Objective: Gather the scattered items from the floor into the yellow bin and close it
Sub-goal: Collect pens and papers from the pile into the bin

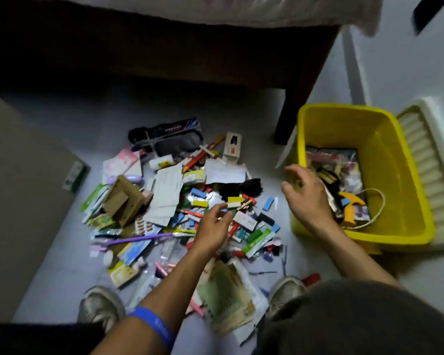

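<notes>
A person crouches over a pile of scattered items [190, 206] on the floor beside the open yellow bin [385, 160], which stands just off the bed's leg [292, 116]. The left hand [213, 226] reaches into the pile beside the bin, fingers loosely curled, nothing clearly held; the right hand [308, 198] hovers at the bin's near rim, fingers spread and empty. The bin holds a magazine [331, 157], a yellow piece [351, 198] and a white cord [377, 208]. Small, slippery packets could spill from an overfull handful short of the bin. Its white lid [426, 160] lies against the bin's far side, not yet on
</notes>
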Available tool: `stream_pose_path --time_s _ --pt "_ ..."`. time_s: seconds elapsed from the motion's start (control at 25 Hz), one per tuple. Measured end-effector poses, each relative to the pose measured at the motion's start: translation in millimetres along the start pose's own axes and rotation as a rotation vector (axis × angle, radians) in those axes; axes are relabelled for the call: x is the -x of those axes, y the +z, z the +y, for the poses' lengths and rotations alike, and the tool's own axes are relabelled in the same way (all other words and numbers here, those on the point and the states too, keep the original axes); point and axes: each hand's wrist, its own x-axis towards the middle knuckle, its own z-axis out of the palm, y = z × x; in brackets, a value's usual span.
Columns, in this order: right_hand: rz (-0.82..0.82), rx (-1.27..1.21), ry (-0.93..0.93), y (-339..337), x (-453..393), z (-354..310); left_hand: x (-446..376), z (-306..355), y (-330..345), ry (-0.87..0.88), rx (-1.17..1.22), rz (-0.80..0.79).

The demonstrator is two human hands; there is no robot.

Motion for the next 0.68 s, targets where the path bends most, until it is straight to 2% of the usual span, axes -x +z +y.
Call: stream_pose_path --time_s 0.12,0.2,0.28,0.36,0.44,0.52,0.6,0.68 --pt "-0.181 0.071 -0.177 54 29 -24 5 -29 -26 -0.030 -0.044 0.023" --pt "-0.441 0.103 -0.189 79 39 -22 14 -51 -40 -0.058 -0.136 -0.012" --pt "-0.691 0.233 -0.192 100 49 -11 21 -77 -49 -0.072 -0.374 -0.045" --pt "-0.754 0.487 -0.199 115 60 6 27 -96 -51 -0.070 -0.596 -0.063" --pt "-0.805 0.692 -0.116 129 69 26 24 -110 -45 -0.095 -0.610 -0.047" --pt "-0.916 0.733 0.030 136 80 45 18 -115 -36 -0.121 -0.532 -0.040" --pt "-0.997 0.623 0.213 144 91 61 8 -119 -22 -0.131 -0.487 -0.090" --pt "-0.961 0.446 0.323 154 103 70 1 -119 -11 -0.120 -0.488 -0.125"
